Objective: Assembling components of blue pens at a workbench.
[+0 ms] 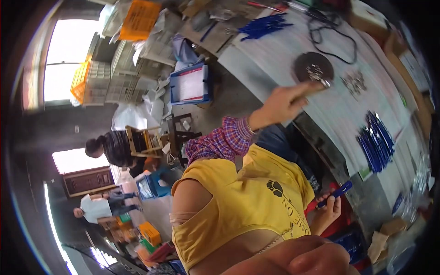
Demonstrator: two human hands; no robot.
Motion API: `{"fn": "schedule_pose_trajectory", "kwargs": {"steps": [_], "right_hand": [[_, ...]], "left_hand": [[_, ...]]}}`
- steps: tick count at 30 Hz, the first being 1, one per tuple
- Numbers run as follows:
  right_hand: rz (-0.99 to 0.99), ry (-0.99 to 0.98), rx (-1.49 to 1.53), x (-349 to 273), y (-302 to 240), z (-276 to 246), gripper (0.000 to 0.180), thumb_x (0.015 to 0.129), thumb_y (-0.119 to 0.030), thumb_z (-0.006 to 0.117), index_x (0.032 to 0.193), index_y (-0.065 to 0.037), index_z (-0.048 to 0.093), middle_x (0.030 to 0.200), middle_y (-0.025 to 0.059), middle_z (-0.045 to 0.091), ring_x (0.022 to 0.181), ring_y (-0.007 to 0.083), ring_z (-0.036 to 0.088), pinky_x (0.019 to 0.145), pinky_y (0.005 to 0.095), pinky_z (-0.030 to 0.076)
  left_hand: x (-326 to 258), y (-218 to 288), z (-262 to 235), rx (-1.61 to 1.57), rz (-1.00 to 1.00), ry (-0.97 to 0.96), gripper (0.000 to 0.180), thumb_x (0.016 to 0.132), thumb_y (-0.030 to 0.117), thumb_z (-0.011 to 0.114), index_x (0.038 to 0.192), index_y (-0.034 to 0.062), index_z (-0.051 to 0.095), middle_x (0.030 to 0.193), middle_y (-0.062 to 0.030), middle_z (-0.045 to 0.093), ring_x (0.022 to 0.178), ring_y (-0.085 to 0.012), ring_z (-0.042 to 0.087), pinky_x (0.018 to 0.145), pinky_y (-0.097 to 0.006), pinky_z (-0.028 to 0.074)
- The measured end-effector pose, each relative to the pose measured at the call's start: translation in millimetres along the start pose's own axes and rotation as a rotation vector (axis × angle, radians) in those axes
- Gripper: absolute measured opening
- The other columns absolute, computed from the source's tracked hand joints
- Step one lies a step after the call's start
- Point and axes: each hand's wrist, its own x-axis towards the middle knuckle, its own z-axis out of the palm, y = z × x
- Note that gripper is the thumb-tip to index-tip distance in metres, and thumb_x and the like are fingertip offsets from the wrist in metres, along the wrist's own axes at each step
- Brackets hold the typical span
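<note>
My left hand [286,103], slightly blurred, comes from a checked sleeve and reaches across the table's near edge. Its fingers are closed, with a small silvery metal part [325,83] at the tips. They are at the rim of a dark round dish [300,64] that holds a pile of similar parts. Lower down, in front of my body, my right hand [329,211] is shut on a slim blue strip [337,194], which points up and away. A loose heap of silvery parts [354,83] lies right of the dish.
The white-covered table [284,59] also bears a bundle of blue strips [376,141], more blue strips [265,25] and a black cord [355,48]. A blue crate [190,85] stands on the floor at left. One person [114,149] sits and another [101,206] stands farther off.
</note>
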Motion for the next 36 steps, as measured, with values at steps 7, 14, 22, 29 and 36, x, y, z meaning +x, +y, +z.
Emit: {"fn": "schedule_pose_trajectory", "kwargs": {"steps": [7, 14, 22, 29, 36], "right_hand": [[0.023, -0.010, -0.105, 10, 1, 29, 0.020, 0.087, -0.008, 0.053, 0.102, 0.004, 0.055, 0.077, 0.0069, 0.056, 0.063, 0.0127, 0.052, 0.057, 0.0257, 0.044], [0.047, 0.021, -0.143, 10, 2, 53, 0.018, 0.089, -0.009, 0.052, 0.101, 0.004, 0.056, 0.076, 0.0066, 0.056, 0.061, 0.0123, 0.053, 0.057, 0.0250, 0.045], [0.063, 0.039, -0.184, 8, 0, 58, 0.018, 0.089, -0.008, 0.051, 0.101, 0.005, 0.056, 0.075, 0.0069, 0.056, 0.062, 0.0123, 0.053, 0.056, 0.0247, 0.046], [0.135, 0.028, -0.265, 10, -8, 69, 0.021, 0.089, -0.010, 0.051, 0.103, 0.005, 0.055, 0.075, 0.0047, 0.055, 0.063, 0.0115, 0.052, 0.057, 0.0237, 0.043], [0.121, -0.085, -0.113, 16, -16, 66, 0.021, 0.089, -0.008, 0.054, 0.105, 0.005, 0.058, 0.077, 0.0051, 0.060, 0.066, 0.0111, 0.057, 0.061, 0.0236, 0.048]], "left_hand": [[-19, -138, -138, 0.697, -0.356, 0.372, 0.044, 0.079, 0.013, 0.057, 0.123, 0.0145, 0.052, 0.078, -0.0180, 0.062, 0.061, -0.0299, 0.060, 0.058, -0.037, 0.048], [-21, -226, -218, 0.938, -0.498, 0.394, 0.046, 0.075, 0.014, 0.057, 0.121, 0.0182, 0.053, 0.087, -0.0197, 0.062, 0.081, -0.0377, 0.061, 0.069, -0.047, 0.048], [-11, -231, -225, 1.173, -0.189, 0.503, 0.037, 0.075, 0.014, 0.061, 0.112, 0.0152, 0.060, 0.089, -0.0127, 0.062, 0.079, -0.0311, 0.059, 0.072, -0.040, 0.048], [28, -127, -107, 0.087, -0.149, 0.265, 0.023, 0.079, 0.002, 0.061, 0.103, 0.0049, 0.064, 0.081, -0.0055, 0.060, 0.070, -0.0129, 0.056, 0.061, -0.024, 0.047], [32, -8, 29, -0.655, -0.270, -0.550, 0.024, 0.089, 0.002, 0.051, 0.112, -0.0010, 0.057, 0.094, -0.0062, 0.060, 0.082, -0.0108, 0.057, 0.070, -0.022, 0.047]]}}
